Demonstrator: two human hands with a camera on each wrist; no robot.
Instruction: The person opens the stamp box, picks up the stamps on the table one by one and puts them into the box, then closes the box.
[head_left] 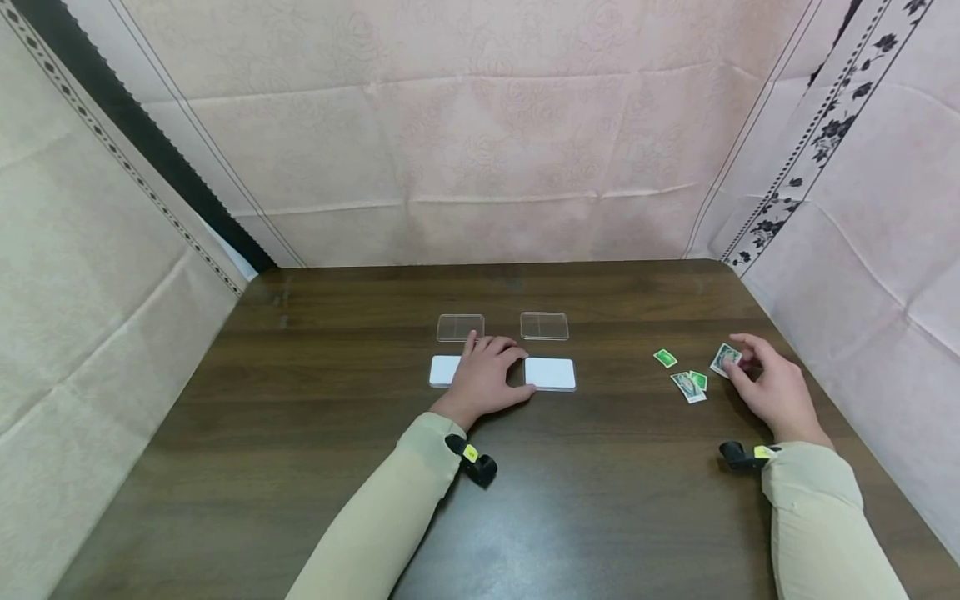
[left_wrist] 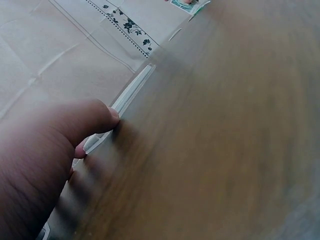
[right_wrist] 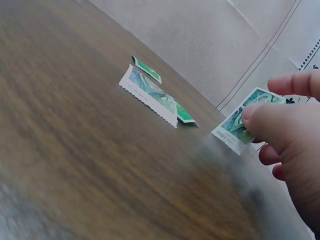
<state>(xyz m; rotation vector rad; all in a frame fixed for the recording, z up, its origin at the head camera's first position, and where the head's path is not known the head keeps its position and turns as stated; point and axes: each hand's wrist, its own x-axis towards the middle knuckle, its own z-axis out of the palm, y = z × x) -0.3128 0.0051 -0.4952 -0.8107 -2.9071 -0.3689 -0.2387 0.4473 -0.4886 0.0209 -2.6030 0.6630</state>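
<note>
My left hand (head_left: 491, 375) holds the left end of a flat white-filled plastic case (head_left: 551, 374), thumb at its near edge and index finger at its far edge. In the left wrist view the thumb (left_wrist: 102, 117) presses the side of this case (left_wrist: 135, 90). A second such case (head_left: 443, 370) lies to the left, partly hidden by the hand. My right hand (head_left: 776, 392) pinches a green postage stamp with a white border (right_wrist: 240, 122), tilted up over the table. A similar stamp (right_wrist: 150, 95) overlaps a small green stamp (right_wrist: 185, 114), and another green stamp (right_wrist: 147, 69) lies behind them.
Two clear plastic lids, left (head_left: 461, 327) and right (head_left: 544, 326), lie behind the white cases. The brown wooden table (head_left: 337, 483) has pale patterned cloth (head_left: 480, 150) hanging around its back and sides.
</note>
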